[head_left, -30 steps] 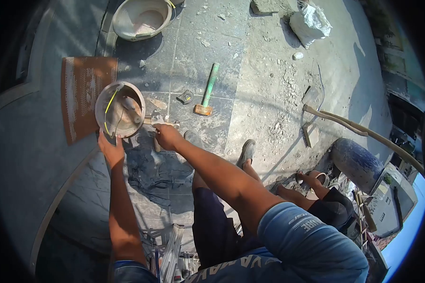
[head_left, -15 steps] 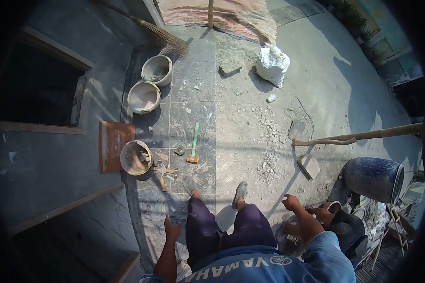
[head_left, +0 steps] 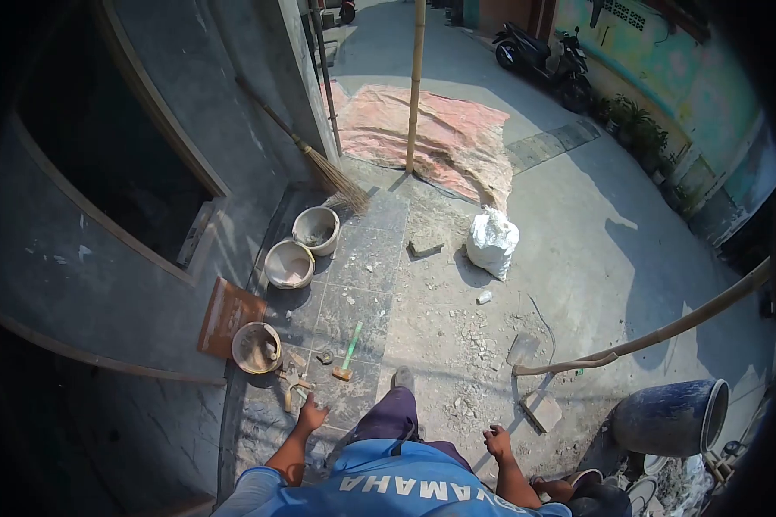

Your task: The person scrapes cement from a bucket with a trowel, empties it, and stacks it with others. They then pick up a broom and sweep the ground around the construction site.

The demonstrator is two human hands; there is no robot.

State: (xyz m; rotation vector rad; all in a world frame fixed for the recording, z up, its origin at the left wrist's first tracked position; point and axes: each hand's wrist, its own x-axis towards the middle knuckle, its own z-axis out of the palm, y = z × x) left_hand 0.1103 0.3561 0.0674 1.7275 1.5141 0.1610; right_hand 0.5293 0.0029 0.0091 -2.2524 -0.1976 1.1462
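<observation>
1. Left hand (head_left: 311, 416) hangs empty, fingers spread apart, over grey stone tiles (head_left: 353, 284). Nothing gripped.
2. Right hand (head_left: 497, 442) also empty, fingers loosely curled and apart, above rough dusty concrete (head_left: 578, 258).
3. Nearest to the left hand: small pile of wood scraps (head_left: 291, 385) (pale, chunky, irregular) lying on the tile just ahead of the fingers, not touching.
4. Round bucket (head_left: 256, 347) beside the scraps, dusty tan rim, cement-crusted inside; something sits in it, too small to tell what.
5. Mallet (head_left: 348, 351) flat on the tile right of the bucket: green straight handle, blocky tan head toward the person. A small round thing (unclear) lies between mallet and bucket.
6. Reddish-brown flat tile (head_left: 226, 315) leans against the smooth grey wall (head_left: 129, 258), just behind the bucket.
7. Two more round buckets (head_left: 290, 264) farther up along the wall, pale and plaster-stained, touching each other.
8. Straw broom (head_left: 332, 179) leans on the wall, fanned bristles down near the far bucket.
9. White lumpy sack (head_left: 491, 243) on concrete, well apart from the hands; rubble chips are scattered below it.
10. Hoe (head_left: 629, 345), curved wooden handle, flat blade in the rubble.
11. Blue drum (head_left: 671, 416) on its side, scuffed, right of the right hand.
12. Bamboo pole (head_left: 416, 86) upright on a pink-orange tarp (head_left: 440, 138).
</observation>
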